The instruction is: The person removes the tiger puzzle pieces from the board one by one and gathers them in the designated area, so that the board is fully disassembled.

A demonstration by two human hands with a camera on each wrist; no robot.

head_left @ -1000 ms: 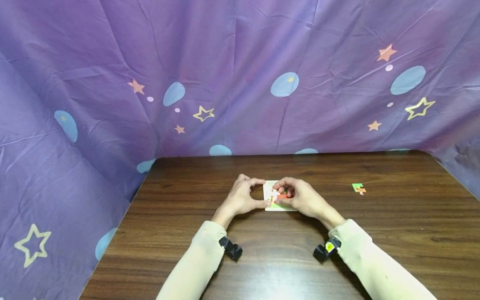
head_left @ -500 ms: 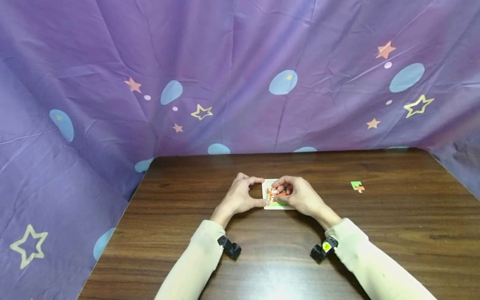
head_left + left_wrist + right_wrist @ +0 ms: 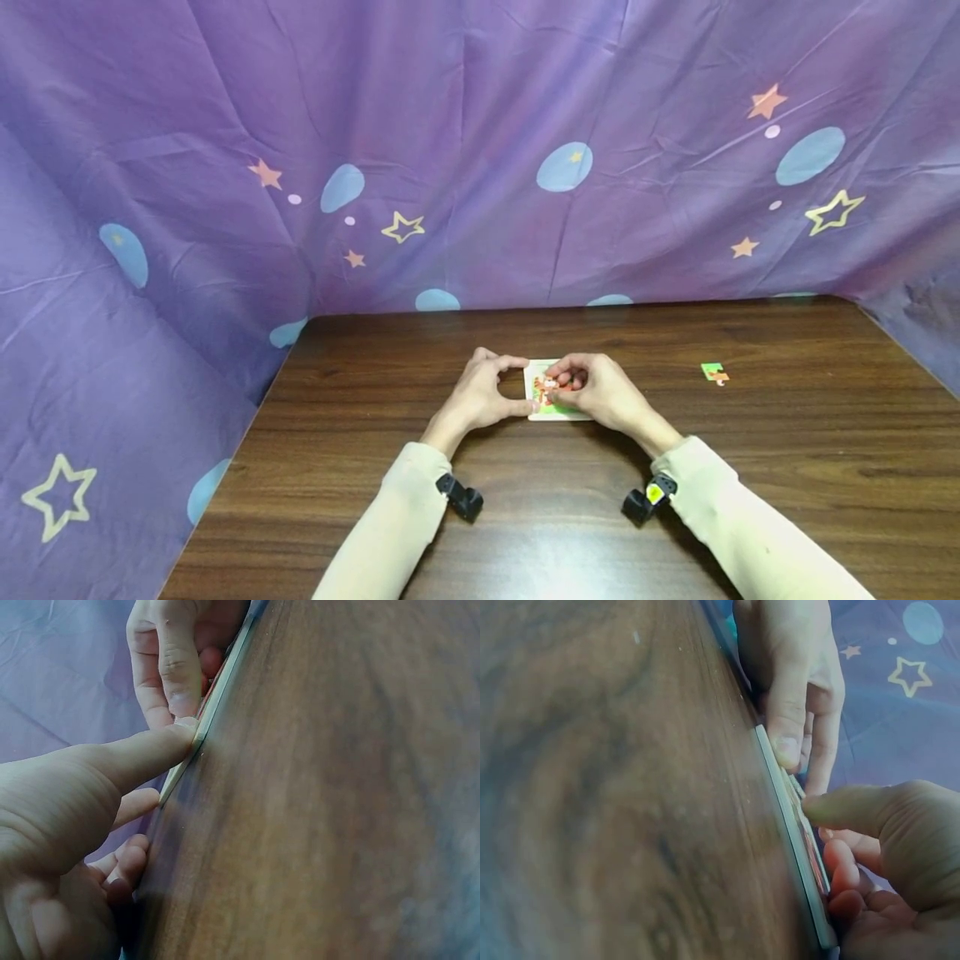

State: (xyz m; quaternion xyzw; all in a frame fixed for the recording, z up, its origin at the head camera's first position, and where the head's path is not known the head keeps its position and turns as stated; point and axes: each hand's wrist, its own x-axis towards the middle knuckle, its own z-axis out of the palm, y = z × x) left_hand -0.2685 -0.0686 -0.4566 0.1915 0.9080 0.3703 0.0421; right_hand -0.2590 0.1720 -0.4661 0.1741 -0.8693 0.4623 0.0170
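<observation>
A white-bordered jigsaw puzzle board (image 3: 561, 415) with an orange and green picture lies flat on the table in the head view. My left hand (image 3: 477, 392) holds its left edge, index finger near the far corner and thumb near the front one. Over the board, my right hand (image 3: 609, 393) pinches a jigsaw piece (image 3: 543, 388) between thumb and fingers. In the right wrist view that piece (image 3: 819, 864) sits slightly proud of the board's rim, with the right thumb on its edge. The right fingers hide much of the board's right side.
A loose green and orange jigsaw piece (image 3: 715, 372) lies on the wooden table (image 3: 375, 375), to the right of the board. A purple curtain (image 3: 465, 167) with stars hangs behind the table and along its left side.
The jigsaw piece under my right hand has shifted onto the left part of the board, where an orange figure now shows instead of a jagged white outline. My left hand keeps its place.
</observation>
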